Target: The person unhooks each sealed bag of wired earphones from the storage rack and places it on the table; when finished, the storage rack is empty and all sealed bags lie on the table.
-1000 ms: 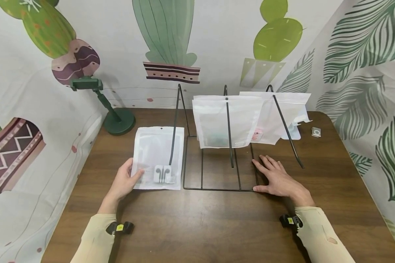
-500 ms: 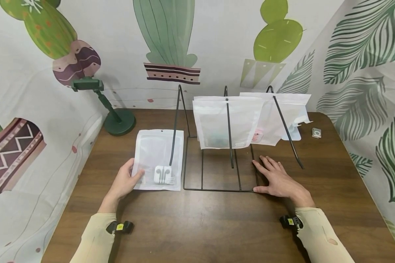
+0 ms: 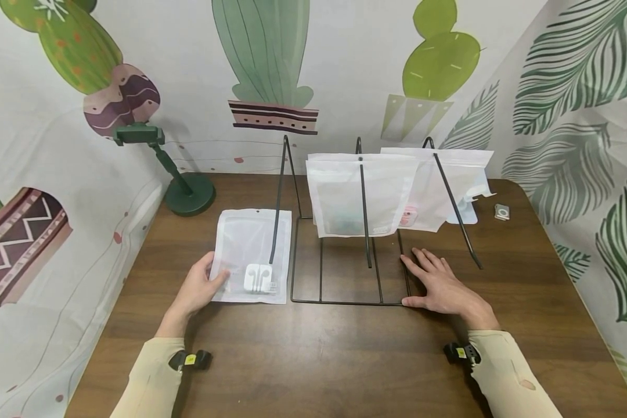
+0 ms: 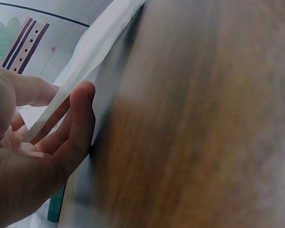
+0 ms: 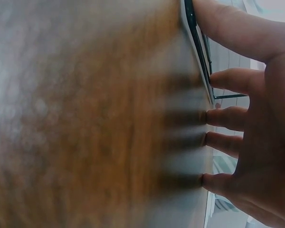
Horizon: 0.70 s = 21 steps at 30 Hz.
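My left hand (image 3: pixel 201 281) pinches the left edge of a white zip pouch (image 3: pixel 240 244) between thumb and fingers, and the left wrist view shows that pouch (image 4: pixel 92 47) edge-on, with fingers beneath it. White wired earphones in a case (image 3: pixel 258 277) show through its lower part. A prong of the black wire rack (image 3: pixel 345 302) crosses in front of the pouch in the head view. My right hand (image 3: pixel 439 283) spreads its fingers at the rack's front right corner, with thumb and index fingertips right at the wire. In the right wrist view the other fingertips of the hand (image 5: pixel 275 109) reach the tabletop.
Two more white pouches hang on the rack's middle prong (image 3: pixel 339 191) and right prong (image 3: pixel 439 174). Behind the right one is a pale blue item (image 3: pixel 467 210). A small silver clip-like player (image 3: pixel 502 211) lies at the back right. A green stand (image 3: pixel 190 194) occupies the back left.
The top edge of the held pouch has tipped slightly down toward me. Both hands keep their places, and the rack has not moved.
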Each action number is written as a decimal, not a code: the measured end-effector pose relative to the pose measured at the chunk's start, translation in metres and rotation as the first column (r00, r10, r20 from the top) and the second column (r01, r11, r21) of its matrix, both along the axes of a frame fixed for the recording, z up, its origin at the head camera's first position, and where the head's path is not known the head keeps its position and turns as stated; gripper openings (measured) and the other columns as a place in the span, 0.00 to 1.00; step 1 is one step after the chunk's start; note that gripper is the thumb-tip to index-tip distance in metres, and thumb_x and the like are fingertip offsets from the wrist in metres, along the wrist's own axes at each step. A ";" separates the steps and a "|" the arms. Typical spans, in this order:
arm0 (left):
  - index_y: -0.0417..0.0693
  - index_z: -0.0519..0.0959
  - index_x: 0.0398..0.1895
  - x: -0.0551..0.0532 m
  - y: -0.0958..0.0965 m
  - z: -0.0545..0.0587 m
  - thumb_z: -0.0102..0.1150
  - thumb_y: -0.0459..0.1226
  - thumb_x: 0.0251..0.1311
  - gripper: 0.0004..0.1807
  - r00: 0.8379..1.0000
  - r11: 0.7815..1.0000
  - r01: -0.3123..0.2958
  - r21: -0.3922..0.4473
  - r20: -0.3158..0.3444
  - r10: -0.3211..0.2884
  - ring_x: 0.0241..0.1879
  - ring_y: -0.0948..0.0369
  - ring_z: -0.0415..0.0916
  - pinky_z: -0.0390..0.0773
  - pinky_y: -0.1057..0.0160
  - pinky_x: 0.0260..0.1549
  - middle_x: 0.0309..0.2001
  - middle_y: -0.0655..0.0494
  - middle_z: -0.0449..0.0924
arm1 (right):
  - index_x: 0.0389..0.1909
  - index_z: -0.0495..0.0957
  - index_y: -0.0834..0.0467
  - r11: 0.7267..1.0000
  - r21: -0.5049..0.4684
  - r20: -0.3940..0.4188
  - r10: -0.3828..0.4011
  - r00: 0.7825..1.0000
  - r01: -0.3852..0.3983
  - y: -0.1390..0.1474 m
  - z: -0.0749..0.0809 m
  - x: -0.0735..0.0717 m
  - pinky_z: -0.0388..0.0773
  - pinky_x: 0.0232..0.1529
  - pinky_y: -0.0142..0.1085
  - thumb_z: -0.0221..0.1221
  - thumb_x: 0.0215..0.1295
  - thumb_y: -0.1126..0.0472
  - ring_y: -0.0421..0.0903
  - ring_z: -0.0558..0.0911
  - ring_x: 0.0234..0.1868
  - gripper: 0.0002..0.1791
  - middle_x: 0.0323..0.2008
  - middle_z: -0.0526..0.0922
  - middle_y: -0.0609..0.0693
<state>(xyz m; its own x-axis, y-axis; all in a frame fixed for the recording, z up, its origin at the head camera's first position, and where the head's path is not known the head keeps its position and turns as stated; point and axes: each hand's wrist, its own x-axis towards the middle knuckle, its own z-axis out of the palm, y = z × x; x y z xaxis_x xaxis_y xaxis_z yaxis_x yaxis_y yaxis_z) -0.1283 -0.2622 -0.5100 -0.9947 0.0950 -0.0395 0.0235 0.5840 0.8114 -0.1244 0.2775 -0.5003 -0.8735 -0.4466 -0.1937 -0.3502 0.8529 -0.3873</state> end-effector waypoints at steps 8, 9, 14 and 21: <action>0.35 0.70 0.60 0.000 0.001 0.003 0.57 0.31 0.64 0.21 1.000 0.999 -0.008 -0.044 0.021 0.009 0.47 0.46 0.79 0.80 0.47 0.45 0.55 0.35 0.77 | 0.76 0.54 0.57 1.000 0.002 -0.002 -0.002 1.000 0.002 -0.001 0.000 0.001 0.41 0.66 0.71 0.67 0.54 0.38 0.67 0.45 0.74 0.54 0.75 0.48 0.67; 0.35 0.69 0.60 0.001 0.002 0.003 0.57 0.32 0.64 0.22 1.000 0.999 -0.010 -0.051 0.025 0.012 0.48 0.46 0.79 0.79 0.45 0.47 0.55 0.34 0.77 | 0.76 0.54 0.57 1.000 0.003 -0.003 -0.001 1.000 0.002 -0.001 0.000 0.001 0.41 0.66 0.71 0.67 0.54 0.38 0.67 0.46 0.74 0.54 0.75 0.49 0.67; 0.35 0.70 0.60 0.000 0.002 0.004 0.58 0.32 0.64 0.22 0.999 0.995 -0.021 -0.101 0.023 0.023 0.52 0.43 0.77 0.76 0.41 0.51 0.56 0.33 0.76 | 0.75 0.54 0.57 1.000 0.005 -0.009 0.003 1.000 -0.003 -0.001 0.001 0.001 0.42 0.66 0.71 0.67 0.53 0.37 0.67 0.46 0.74 0.54 0.75 0.49 0.67; 0.33 0.72 0.56 -0.002 0.005 0.006 0.59 0.32 0.62 0.21 0.999 0.979 -0.035 -0.201 -0.019 0.032 0.52 0.41 0.77 0.76 0.40 0.49 0.53 0.31 0.78 | 0.75 0.54 0.57 1.000 -0.003 -0.012 0.007 1.000 -0.007 -0.001 0.002 0.001 0.42 0.66 0.71 0.66 0.54 0.36 0.67 0.46 0.74 0.54 0.75 0.49 0.67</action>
<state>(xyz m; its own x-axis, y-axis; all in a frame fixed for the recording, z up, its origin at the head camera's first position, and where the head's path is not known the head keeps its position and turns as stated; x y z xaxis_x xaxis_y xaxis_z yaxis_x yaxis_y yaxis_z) -0.1303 -0.2571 -0.5042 -0.9978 0.0530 -0.0394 0.0124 0.7361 0.6768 -0.1235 0.2764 -0.4985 -0.8724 -0.4536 -0.1820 -0.3611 0.8492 -0.3853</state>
